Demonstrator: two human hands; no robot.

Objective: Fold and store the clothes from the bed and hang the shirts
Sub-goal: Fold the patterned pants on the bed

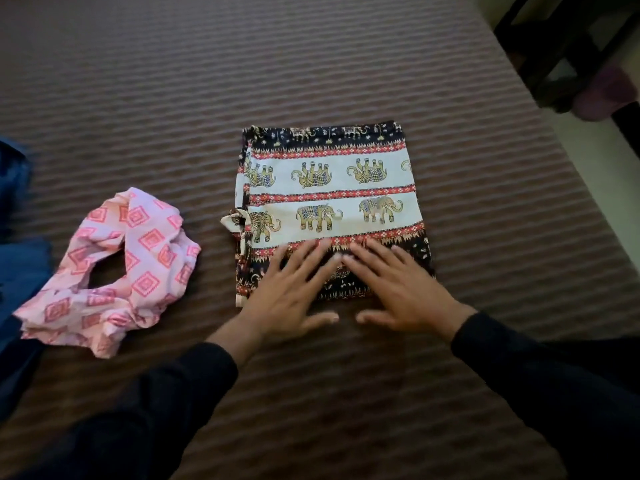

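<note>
A folded elephant-print garment (329,188), white with red and dark bands, lies flat in the middle of the bed (346,64). My left hand (294,292) and my right hand (398,285) both press flat on its near edge, fingers straight and spread, fingertips nearly touching. A crumpled pink-and-white diamond-print garment (114,268) lies unfolded to the left, apart from both hands.
The bed has a brown striped cover. Blue fabric (17,237) lies at the left edge. Beyond the bed's right edge are pale floor (595,157), dark furniture legs (554,53) and a purple item (606,95).
</note>
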